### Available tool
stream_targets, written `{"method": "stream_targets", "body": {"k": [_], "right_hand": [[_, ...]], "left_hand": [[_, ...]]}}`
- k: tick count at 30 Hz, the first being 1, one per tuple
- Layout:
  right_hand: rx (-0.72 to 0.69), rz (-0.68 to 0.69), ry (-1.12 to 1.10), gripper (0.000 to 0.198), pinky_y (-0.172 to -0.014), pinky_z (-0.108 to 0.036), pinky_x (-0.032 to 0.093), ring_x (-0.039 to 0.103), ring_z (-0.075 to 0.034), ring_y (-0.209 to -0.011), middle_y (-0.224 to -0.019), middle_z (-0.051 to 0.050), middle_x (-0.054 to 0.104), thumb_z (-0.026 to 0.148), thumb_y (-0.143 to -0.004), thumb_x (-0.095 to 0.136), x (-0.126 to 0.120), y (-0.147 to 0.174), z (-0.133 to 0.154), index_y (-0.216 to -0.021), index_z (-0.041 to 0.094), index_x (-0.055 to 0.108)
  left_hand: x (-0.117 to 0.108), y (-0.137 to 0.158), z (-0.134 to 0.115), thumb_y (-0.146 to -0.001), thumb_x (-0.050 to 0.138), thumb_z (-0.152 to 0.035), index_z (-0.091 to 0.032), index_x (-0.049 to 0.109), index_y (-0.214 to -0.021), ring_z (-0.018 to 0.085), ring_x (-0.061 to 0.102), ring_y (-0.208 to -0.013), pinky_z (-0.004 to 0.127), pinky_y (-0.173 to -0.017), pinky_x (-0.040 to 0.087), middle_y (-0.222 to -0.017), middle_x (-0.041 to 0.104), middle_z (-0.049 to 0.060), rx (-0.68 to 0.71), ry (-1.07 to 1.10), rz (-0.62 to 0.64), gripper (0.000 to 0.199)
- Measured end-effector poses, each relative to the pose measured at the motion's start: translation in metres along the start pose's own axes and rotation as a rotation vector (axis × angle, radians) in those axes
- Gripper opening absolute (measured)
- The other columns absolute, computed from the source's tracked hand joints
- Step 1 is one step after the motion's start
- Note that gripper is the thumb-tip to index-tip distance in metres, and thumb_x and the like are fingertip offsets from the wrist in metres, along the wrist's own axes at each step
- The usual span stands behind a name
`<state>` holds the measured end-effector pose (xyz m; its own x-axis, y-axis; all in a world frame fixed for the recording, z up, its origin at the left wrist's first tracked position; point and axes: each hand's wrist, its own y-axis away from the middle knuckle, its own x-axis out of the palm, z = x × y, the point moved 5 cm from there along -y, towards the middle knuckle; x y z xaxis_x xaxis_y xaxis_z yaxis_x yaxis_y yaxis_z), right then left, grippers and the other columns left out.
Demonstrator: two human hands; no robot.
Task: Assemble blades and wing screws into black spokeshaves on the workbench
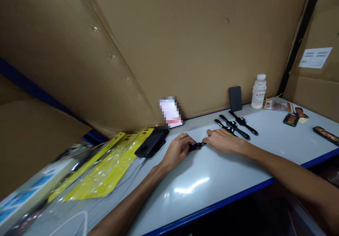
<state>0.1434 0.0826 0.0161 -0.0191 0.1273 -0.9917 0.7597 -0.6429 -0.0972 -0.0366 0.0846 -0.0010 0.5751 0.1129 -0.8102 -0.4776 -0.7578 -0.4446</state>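
Note:
A black spokeshave (196, 146) lies low over the table between my two hands, most of it covered by my fingers. My left hand (179, 146) is closed around its left end. At the other end, my right hand (221, 140) pinches it with bent fingers. Just beyond my right hand are three similar tools: a partly hidden black spokeshave (221, 124), a middle spokeshave (239, 131) and a farther spokeshave (247, 123), lying slantwise side by side on the table.
Yellow-backed clear packages (106, 172) and a black power bank-like device (150, 144) lie to the left. A lit phone (171, 112) and a dark phone (235, 99) lean on the cardboard wall (201, 52). A white bottle (259, 93) and small food packets (290, 119) stand right.

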Motion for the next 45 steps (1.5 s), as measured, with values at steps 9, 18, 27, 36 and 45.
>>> {"method": "stream_targets", "body": {"k": [9, 18, 27, 36, 45], "right_hand": [[-0.003, 0.003, 0.007, 0.037, -0.058, -0.033, 0.024, 0.057, -0.018, -0.07, -0.099, -0.012, 0.064, 0.005, -0.09, 0.045, 0.0, 0.0, 0.0, -0.114, 0.019, 0.069], [-0.003, 0.029, 0.009, 0.037, -0.059, -0.033, 0.027, 0.057, -0.019, -0.07, -0.1, -0.012, 0.063, 0.005, -0.089, 0.045, -0.003, 0.001, 0.002, -0.114, 0.018, 0.069], [-0.003, 0.018, 0.002, 0.036, -0.06, -0.033, 0.029, 0.058, -0.019, -0.071, -0.1, -0.012, 0.063, 0.005, -0.091, 0.044, -0.001, 0.0, 0.001, -0.114, 0.018, 0.069], [-0.009, 0.007, -0.015, 0.04, -0.06, -0.032, 0.028, 0.058, -0.019, -0.072, -0.102, -0.013, 0.064, 0.004, -0.089, 0.045, 0.003, -0.001, -0.001, -0.118, 0.019, 0.069], [-0.002, 0.018, -0.008, 0.039, -0.062, -0.033, 0.03, 0.058, -0.019, -0.073, -0.104, -0.013, 0.064, 0.005, -0.091, 0.043, 0.0, 0.001, 0.0, -0.118, 0.019, 0.068]], "left_hand": [[-0.003, 0.0, 0.013, -0.077, 0.046, -0.006, -0.018, 0.07, -0.091, 0.017, 0.063, -0.072, 0.029, -0.071, 0.048, -0.078, 0.068, 0.002, -0.145, -0.062, -0.054, 0.03], [-0.003, 0.001, 0.011, -0.076, 0.045, -0.007, -0.018, 0.071, -0.093, 0.017, 0.062, -0.07, 0.028, -0.069, 0.048, -0.076, 0.067, 0.002, -0.153, -0.073, -0.034, 0.032], [-0.003, 0.001, 0.006, -0.084, 0.046, -0.01, -0.018, 0.07, -0.097, 0.019, 0.062, -0.084, 0.032, -0.079, 0.05, -0.089, 0.065, 0.005, -0.074, -0.078, -0.042, 0.028], [0.004, 0.002, 0.0, -0.085, 0.046, -0.009, -0.021, 0.074, -0.09, 0.02, 0.06, -0.093, 0.034, -0.085, 0.049, -0.096, 0.063, 0.006, 0.04, 0.004, 0.029, 0.03], [-0.001, 0.0, 0.006, -0.091, 0.058, -0.038, -0.02, 0.061, -0.094, 0.02, 0.058, -0.08, 0.031, -0.07, 0.046, -0.087, 0.061, 0.003, -0.16, -0.099, -0.038, 0.019]]}}
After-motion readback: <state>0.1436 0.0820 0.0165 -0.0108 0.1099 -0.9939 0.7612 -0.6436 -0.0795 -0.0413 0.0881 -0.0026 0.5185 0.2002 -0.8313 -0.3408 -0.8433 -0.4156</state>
